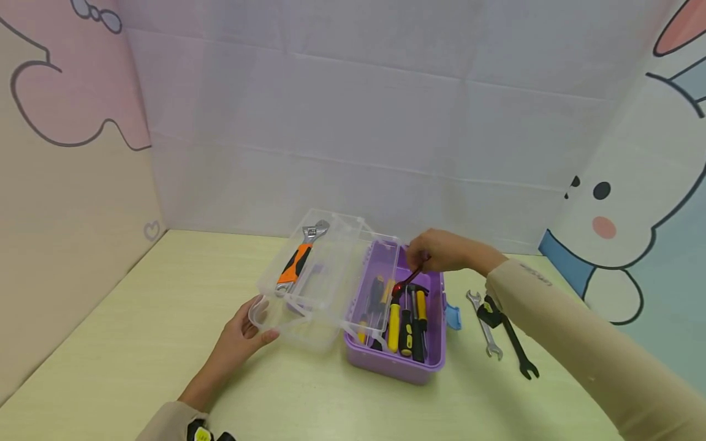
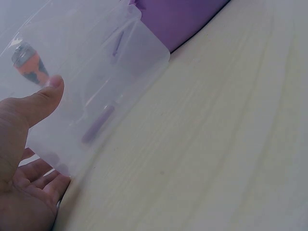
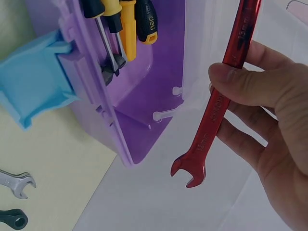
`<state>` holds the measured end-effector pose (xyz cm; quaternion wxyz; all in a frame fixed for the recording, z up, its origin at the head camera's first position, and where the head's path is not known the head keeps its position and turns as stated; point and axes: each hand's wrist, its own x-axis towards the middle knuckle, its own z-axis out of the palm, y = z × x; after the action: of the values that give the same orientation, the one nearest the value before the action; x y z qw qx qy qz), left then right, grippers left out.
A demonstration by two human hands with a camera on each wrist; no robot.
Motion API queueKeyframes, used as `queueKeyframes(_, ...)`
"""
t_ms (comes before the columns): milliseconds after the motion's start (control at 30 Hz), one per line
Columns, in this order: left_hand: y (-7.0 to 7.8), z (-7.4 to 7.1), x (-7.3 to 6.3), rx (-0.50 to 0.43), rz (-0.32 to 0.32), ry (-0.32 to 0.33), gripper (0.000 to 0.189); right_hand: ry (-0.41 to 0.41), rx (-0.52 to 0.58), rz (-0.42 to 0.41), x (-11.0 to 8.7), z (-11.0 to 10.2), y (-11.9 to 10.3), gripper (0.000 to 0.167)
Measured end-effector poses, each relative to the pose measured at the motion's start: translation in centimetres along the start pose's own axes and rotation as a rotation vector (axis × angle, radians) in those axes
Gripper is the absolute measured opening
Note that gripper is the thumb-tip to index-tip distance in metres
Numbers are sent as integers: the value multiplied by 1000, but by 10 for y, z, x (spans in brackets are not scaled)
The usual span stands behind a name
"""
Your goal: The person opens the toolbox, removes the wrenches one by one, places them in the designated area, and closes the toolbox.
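My right hand [image 1: 441, 250] pinches a red open-ended wrench [image 3: 211, 115] between thumb and fingers, over the far end of the purple toolbox [image 1: 394, 364]. Its lower jaw hangs free in the right wrist view. Screwdrivers with yellow and black handles [image 1: 394, 327] and other tools lie inside the box. The clear plastic lid [image 1: 331, 288] is swung open to the left. At the lid's left front corner my left hand [image 1: 237, 343] holds the edge, thumb [image 2: 50, 94] on the near side and fingers beneath. An orange-handled adjustable wrench [image 1: 298, 260] shows at the lid.
To the right of the box lie a silver wrench [image 1: 485, 324] and a black wrench [image 1: 515, 340] on the light wooden table [image 1: 138, 318]. A blue latch [image 3: 38, 77] sticks out from the box's side. A white sheet [image 1: 342, 122] hangs behind the table.
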<state>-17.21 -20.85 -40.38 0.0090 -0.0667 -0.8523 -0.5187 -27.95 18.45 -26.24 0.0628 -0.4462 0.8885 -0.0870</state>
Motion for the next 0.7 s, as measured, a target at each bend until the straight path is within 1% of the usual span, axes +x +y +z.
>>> queueKeyframes(267, -1, 1, 0, -7, 5, -1, 77, -30, 60, 25, -8, 4, 8, 22)
queueKeyframes(533, -4, 2, 1, -22, 7, 0, 77, -41, 78, 58, -16, 9, 13, 22)
queueKeyframes(700, -4, 2, 2, -18, 10, 7, 77, -36, 78, 62, -22, 11, 18, 21)
